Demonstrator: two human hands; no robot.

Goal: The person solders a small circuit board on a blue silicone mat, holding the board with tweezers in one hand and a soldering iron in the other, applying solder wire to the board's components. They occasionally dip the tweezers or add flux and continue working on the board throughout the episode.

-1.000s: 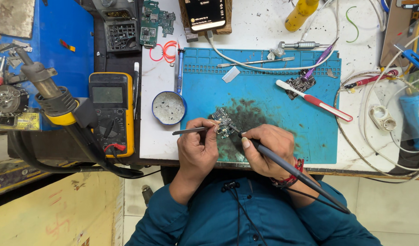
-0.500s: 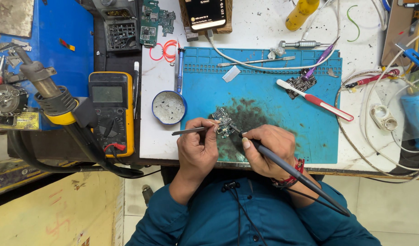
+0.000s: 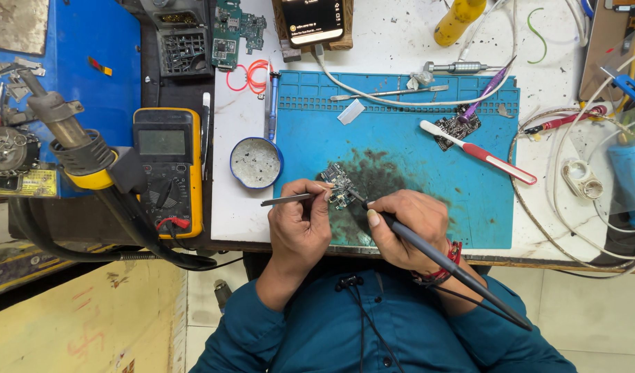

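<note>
Little has moved over the past second: both hands sit at the same spot on the blue work mat, the iron's tip still on the board.

Head camera, looking straight down: the left hand pinches slim metal tweezers between thumb and forefinger, the other fingers curled beneath, their tips meeting the small circuit board that lies on the near-left part of the mat, on a dark scorched patch. The right hand grips a dark soldering iron pen-fashion, fingers pressed together round the shaft, its point touching the board's near edge just beside the tweezer tips. A round blue tin stands just off the mat's left edge; a yellow multimeter and a hot-air handpiece lie further left. A red-and-white toothbrush and a second small board rest toward the mat's far right, and a phone stands at the bench's far edge.

Risks, as a judgement: the board looks held by the tweezers alone, so a slip could skate it across the mat and smear solder between pads; heat dwelling too long could lift a pad; the iron's cable, trailing over the person's teal sleeve, could snag and jerk the tip.
</note>
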